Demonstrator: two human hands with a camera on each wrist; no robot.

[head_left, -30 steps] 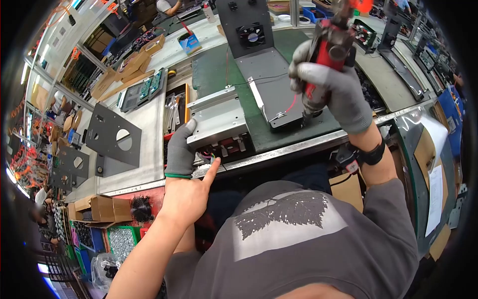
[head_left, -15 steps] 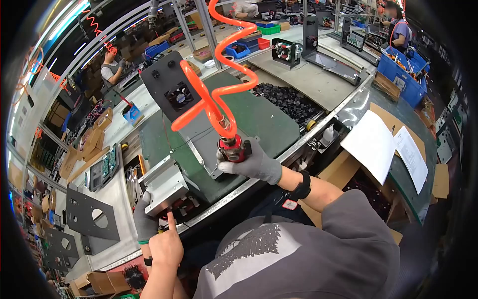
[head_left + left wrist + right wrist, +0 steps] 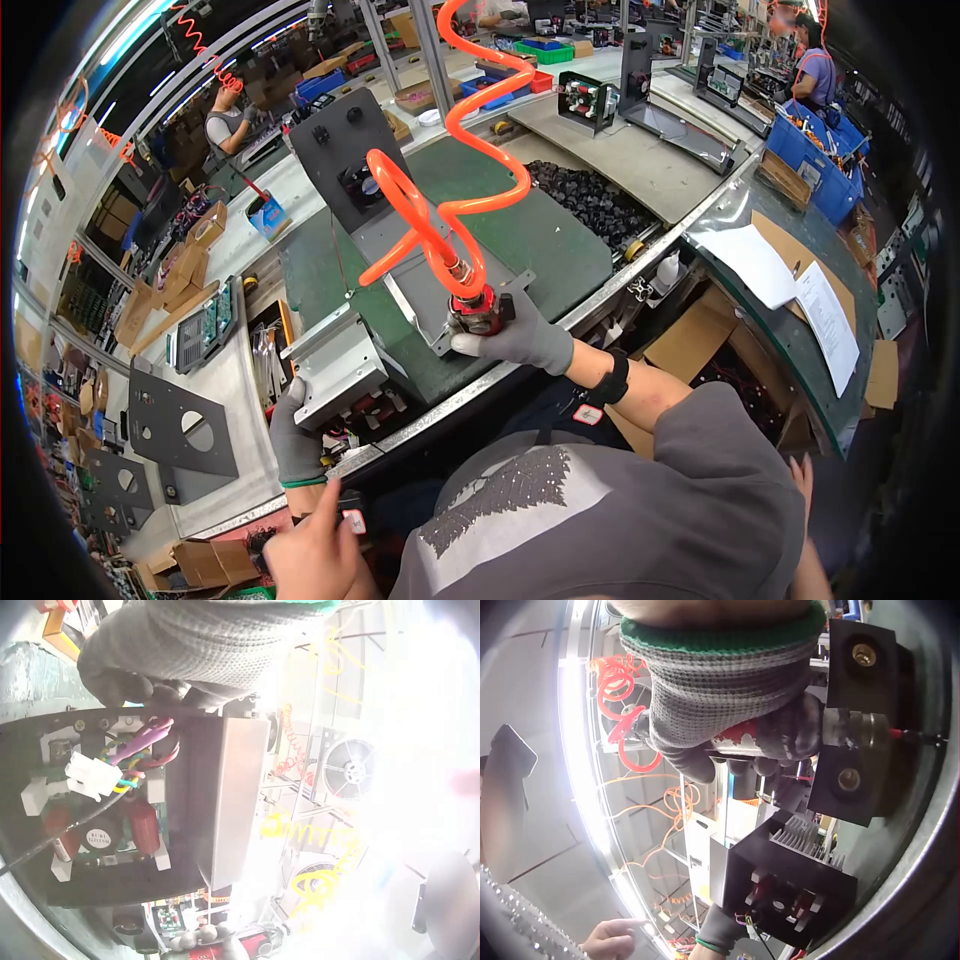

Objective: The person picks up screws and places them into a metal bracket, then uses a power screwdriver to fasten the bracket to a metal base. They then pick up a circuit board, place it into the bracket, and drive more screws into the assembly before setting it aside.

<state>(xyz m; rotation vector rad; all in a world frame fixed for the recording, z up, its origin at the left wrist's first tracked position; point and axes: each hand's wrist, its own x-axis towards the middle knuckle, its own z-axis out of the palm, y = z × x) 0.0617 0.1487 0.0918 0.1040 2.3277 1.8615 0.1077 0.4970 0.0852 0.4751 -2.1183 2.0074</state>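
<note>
A grey-gloved left hand (image 3: 296,440) grips the left end of a boxy unit with a silver metal cover (image 3: 338,368). Red parts and a white connector (image 3: 94,776) show in its open side in the left wrist view. The gloved right hand (image 3: 525,338) is wrapped round a red power driver (image 3: 739,739) on an orange coiled hose (image 3: 490,205). The driver stands over the near end of a dark flat panel (image 3: 400,255), which has an upright plate with a fan; in the right wrist view its bit (image 3: 922,738) points past a dark block with brass-coloured holes. Whether it touches anything, I cannot tell.
Another person's bare hand (image 3: 315,550) is below the left glove, and a further bare hand (image 3: 803,482) shows at lower right. Left of the unit stand a tool tray (image 3: 268,355) and a dark plate with cutouts (image 3: 180,425). Papers (image 3: 828,325) lie on the right table.
The right hand has brought the driver down and inward over the panel. The bare pointing hand has drawn back from the unit, and another bare hand has appeared at lower right. The head view has shifted.
</note>
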